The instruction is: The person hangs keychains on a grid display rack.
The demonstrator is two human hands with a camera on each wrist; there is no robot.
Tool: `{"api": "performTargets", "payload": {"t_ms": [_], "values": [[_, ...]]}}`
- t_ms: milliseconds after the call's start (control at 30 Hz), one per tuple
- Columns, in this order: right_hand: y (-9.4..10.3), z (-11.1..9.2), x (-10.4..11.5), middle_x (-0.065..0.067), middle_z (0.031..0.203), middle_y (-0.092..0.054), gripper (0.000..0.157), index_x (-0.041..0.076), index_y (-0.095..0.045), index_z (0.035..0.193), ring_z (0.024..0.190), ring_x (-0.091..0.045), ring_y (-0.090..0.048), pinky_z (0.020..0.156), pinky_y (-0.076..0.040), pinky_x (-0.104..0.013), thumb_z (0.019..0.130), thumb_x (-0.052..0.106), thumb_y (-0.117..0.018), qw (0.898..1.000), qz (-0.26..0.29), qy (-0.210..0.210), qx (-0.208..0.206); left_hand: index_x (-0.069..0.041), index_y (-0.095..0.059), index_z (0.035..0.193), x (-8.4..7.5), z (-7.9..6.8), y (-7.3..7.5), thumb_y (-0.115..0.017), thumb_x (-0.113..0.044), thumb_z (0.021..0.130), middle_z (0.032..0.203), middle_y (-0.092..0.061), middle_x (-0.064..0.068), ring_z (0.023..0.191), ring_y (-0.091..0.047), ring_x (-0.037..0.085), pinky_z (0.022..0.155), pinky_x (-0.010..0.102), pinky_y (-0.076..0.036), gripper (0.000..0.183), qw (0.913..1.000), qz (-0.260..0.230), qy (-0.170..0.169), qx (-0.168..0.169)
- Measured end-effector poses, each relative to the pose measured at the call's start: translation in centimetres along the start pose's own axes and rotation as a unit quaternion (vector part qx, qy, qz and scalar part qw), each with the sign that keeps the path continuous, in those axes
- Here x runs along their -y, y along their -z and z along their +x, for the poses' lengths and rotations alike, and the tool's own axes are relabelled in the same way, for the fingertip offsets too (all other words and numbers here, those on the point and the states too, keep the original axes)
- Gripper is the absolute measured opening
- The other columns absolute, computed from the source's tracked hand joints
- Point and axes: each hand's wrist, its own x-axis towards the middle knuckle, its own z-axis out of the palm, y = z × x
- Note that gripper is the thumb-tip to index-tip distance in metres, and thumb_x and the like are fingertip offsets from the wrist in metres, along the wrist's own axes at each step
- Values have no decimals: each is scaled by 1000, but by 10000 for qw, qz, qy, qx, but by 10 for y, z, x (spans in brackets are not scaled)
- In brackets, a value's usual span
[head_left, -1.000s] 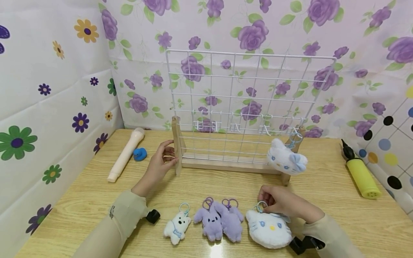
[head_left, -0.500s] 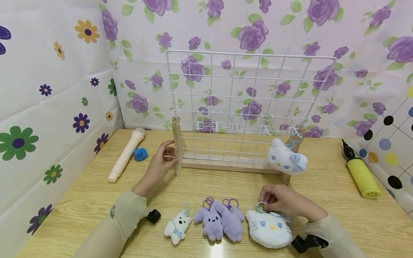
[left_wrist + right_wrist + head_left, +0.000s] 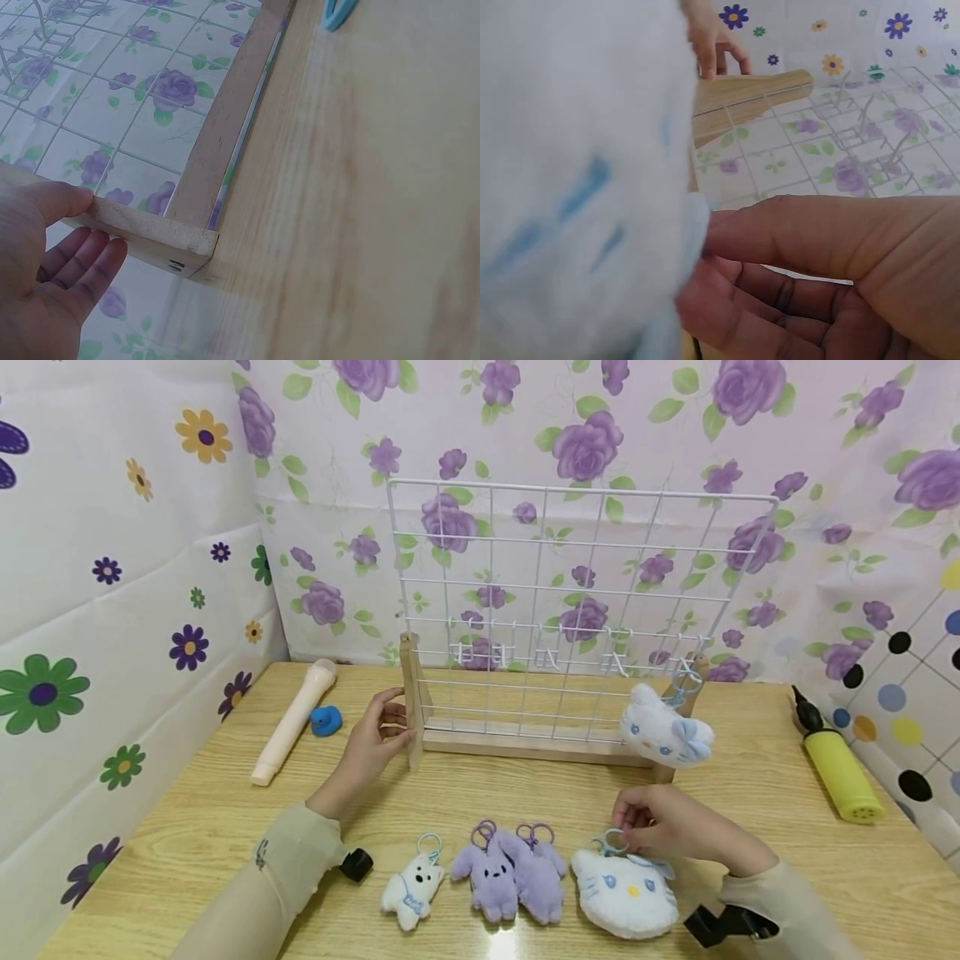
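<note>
My left hand [image 3: 378, 731] grips the wooden side post [image 3: 411, 702] of a white wire grid rack [image 3: 536, 585]. In the left wrist view the thumb lies on the post's edge and the other fingers curl below it. My right hand [image 3: 667, 827] pinches the light blue ring [image 3: 615, 840] of a white cat plush keychain [image 3: 628, 897] lying face up on the table. Close in the right wrist view, the blurred cat plush [image 3: 577, 172] covers the left side. A second white cat plush [image 3: 666, 727] hangs by its blue ring at the rack's right end.
A white bear plush [image 3: 414, 889] and two purple plush keychains [image 3: 495, 881] lie left of the cat plush. Several white hooks [image 3: 547, 656] sit on the grid. A microphone-shaped stick [image 3: 294, 722], a blue duck [image 3: 326, 720] and a yellow pump [image 3: 843, 772] lie on the table.
My right hand has shifted slightly right and up, and the blue ring is tilted a little further with it. The left hand stays on the post.
</note>
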Motion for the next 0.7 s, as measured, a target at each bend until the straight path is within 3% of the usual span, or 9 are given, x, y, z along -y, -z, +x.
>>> {"api": "performTargets", "payload": {"t_ms": [267, 700], "values": [[7, -4, 8, -3, 79, -62, 5, 1, -62, 96, 67, -8, -61, 59, -56, -29, 92, 4, -61, 9995, 285, -131, 39, -9, -33, 146, 1, 0, 0, -63, -4, 92, 119, -52, 20, 104, -57, 32, 84, 15, -48, 62, 10000, -29, 27, 19], [22, -14, 27, 3, 79, -64, 5, 12, -64, 92, 67, 1, -55, 59, -51, -22, 93, 17, -64, 9984, -534, 3, -180, -9, -33, 145, 1, 0, -1, -63, -3, 91, 118, -52, 20, 104, -57, 32, 84, 16, -48, 62, 10000, -35, 15, 2]]}}
